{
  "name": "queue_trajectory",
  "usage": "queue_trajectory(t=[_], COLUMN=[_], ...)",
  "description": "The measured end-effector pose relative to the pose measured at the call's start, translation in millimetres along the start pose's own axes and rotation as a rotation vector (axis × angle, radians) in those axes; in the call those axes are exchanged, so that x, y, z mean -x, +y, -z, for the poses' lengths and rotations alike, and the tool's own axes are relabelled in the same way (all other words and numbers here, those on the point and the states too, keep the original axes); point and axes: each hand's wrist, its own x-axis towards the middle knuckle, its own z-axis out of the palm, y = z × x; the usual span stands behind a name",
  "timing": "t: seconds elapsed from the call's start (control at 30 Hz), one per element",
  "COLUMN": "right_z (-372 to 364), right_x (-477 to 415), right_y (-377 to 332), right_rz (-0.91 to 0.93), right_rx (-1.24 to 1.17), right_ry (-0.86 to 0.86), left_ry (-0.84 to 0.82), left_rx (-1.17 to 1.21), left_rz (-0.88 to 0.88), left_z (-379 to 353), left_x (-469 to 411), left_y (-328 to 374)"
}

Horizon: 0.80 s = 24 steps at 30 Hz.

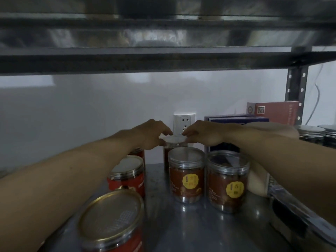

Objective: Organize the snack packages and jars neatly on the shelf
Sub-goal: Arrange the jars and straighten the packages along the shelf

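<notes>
- Both hands are on it: your left hand [152, 134] and right hand [202, 132] curl their fingers onto the lid rim of the rear jar [175, 140], pinching it from either side, right between your palms.
- The jar sits at the back of the shelf [160, 211], with the wall socket [184, 121] just beyond your fingertips.
- The grip looks light and high. I'd slide the fingers down onto the jar's wall before shifting it, since a lid alone may turn or pop off.
- Just below your right wrist stand two yellow-label jars [186, 177], and the nearer one is close up against the rear jar. Lift clear or you may knock them.
- Under your left forearm run the red tins [127, 176], so mind that arm as you draw back.
- Line it up square behind the row nearer you, label forward, I'd say.
</notes>
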Motion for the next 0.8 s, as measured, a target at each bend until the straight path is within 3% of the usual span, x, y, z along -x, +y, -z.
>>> queue_trajectory(t=[0.37,0.53,0.8], right_z=[19.7,18.3,17.7], right_x=[81.5,109.7,134.4], right_y=[-17.9,-14.6,-29.8], right_rz=[-0.082,-0.147,-0.148], right_rx=[-0.034,0.048,0.11], right_ry=[0.02,-0.152,-0.013], left_ry=[0.105,0.064,0.082], left_rx=[0.174,0.159,0.174], left_rz=[0.02,0.059,0.114], left_z=[22.3,21.9,21.8], left_x=[52.0,75.1,114.2], left_y=[57.7,77.7,86.8])
